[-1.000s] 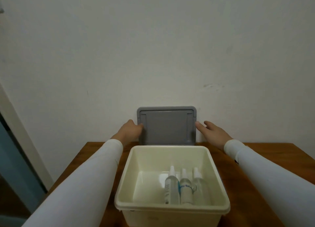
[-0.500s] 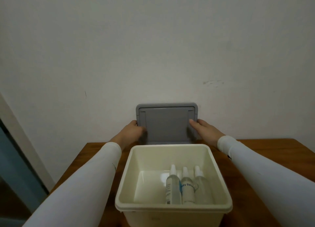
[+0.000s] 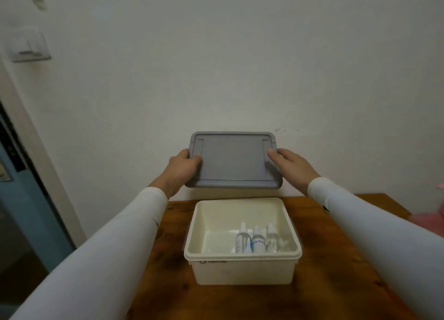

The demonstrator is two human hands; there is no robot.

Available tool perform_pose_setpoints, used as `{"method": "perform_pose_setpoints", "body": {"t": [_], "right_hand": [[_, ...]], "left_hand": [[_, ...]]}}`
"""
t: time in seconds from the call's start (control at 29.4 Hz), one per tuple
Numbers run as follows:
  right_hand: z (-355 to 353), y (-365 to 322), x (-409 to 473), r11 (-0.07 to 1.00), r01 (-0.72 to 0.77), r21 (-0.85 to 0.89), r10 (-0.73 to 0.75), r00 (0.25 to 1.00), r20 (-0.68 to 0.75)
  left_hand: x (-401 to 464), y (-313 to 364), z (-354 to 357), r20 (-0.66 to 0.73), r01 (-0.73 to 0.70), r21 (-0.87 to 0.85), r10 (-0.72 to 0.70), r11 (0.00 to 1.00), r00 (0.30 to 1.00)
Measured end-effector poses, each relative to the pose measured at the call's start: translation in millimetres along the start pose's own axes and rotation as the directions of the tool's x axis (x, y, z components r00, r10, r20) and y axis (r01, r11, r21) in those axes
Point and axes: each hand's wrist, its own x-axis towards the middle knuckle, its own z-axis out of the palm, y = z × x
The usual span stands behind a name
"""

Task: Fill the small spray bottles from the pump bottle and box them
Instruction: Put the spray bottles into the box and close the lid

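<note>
Against the bare wall, our left hand and right hand clasped the grey lid, lifted beyond the cream box by the table's far edge. 3 spray bottles lay inside, so we judged closing came next: lower it squarely. Nothing blocked us.

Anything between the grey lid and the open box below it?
Nothing. In the head view the lid, held by the left hand and right hand, hangs behind the box; only bare wall and table edge show between.
</note>
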Motion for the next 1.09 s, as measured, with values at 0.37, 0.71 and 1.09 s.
{"method": "perform_pose_setpoints", "body": {"t": [0.37,0.71,1.09], "right_hand": [[18,32,-63,0.986,-0.138,0.089,0.131,0.988,0.079],[29,59,-91,0.985,-0.171,0.036,0.167,0.98,0.106],[40,63,-92,0.988,-0.154,0.028,0.15,0.982,0.118]], "left_hand": [[-72,-28,21,-0.056,0.145,-0.11,-0.152,0.983,0.987],[-98,-54,40,0.049,0.201,-0.123,-0.196,0.972,0.979],[-99,-73,38,0.065,0.216,-0.092,-0.211,0.972,0.975]]}}
